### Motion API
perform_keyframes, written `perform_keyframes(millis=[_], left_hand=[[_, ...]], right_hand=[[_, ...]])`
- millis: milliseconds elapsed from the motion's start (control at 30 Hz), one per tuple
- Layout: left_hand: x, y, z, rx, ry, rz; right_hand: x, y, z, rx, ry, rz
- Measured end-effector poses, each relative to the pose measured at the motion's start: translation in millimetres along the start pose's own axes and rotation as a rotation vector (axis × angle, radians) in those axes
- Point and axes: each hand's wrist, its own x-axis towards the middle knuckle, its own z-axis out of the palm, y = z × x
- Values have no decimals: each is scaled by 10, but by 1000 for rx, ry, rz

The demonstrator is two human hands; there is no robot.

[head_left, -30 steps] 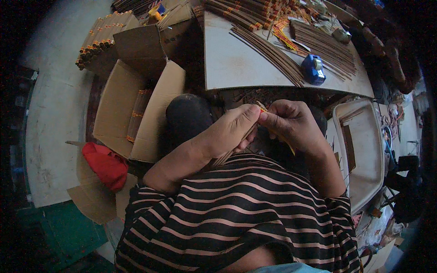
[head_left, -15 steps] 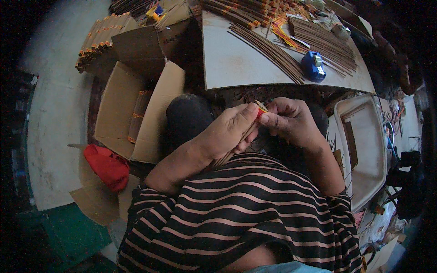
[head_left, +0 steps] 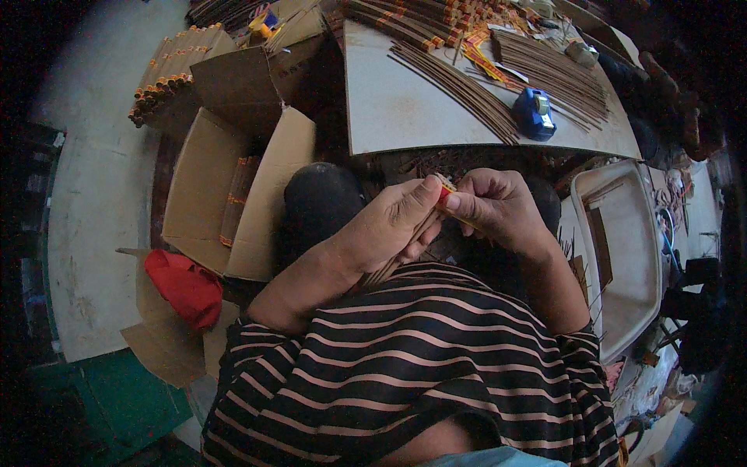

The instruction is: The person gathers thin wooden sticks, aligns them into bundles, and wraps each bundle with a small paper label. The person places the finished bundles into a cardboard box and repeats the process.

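Note:
My left hand [head_left: 389,222] is closed round a bundle of thin brown incense sticks [head_left: 381,274], held over my lap with its lower part against my striped shirt. A red and yellow paper band [head_left: 444,192] wraps the bundle's far end. My left thumb lies along the bundle just beside the band. My right hand [head_left: 502,204] pinches the band's right side between thumb and curled forefinger. Those fingers partly hide the band's edge.
Ahead stands a table [head_left: 389,117] with loose incense sticks [head_left: 459,93], banded bundles [head_left: 420,31] and a blue tape dispenser [head_left: 534,114]. An open cardboard box [head_left: 268,194] at left holds more bundles. A red cloth [head_left: 183,288] lies nearby; a white tub [head_left: 634,257] stands at right.
My right fingers have shifted slightly round the band, and its pale upper edge looks flatter against the bundle. My left hand keeps its grip in the same place.

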Motion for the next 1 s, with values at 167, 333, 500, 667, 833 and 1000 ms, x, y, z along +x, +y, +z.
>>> perform_keyframes(millis=[167,333,500,667,833,1000], left_hand=[[12,2,-1,4,-4,3],[-12,-18,-1,49,14,23],[-6,-17,32,63,25,43],[-10,-40,69,186,178,45],[11,-87,118,365,266,133],[29,-128,164,514,307,237]], right_hand=[[3,31,-8,36,-1,1],[15,26,-26,-80,-16,-74],[86,162,-74,-1,-20,-131],[187,238,-26,-179,298,-328],[1,-22,-7,-209,177,-8],[-78,-99,14,-293,124,91]])
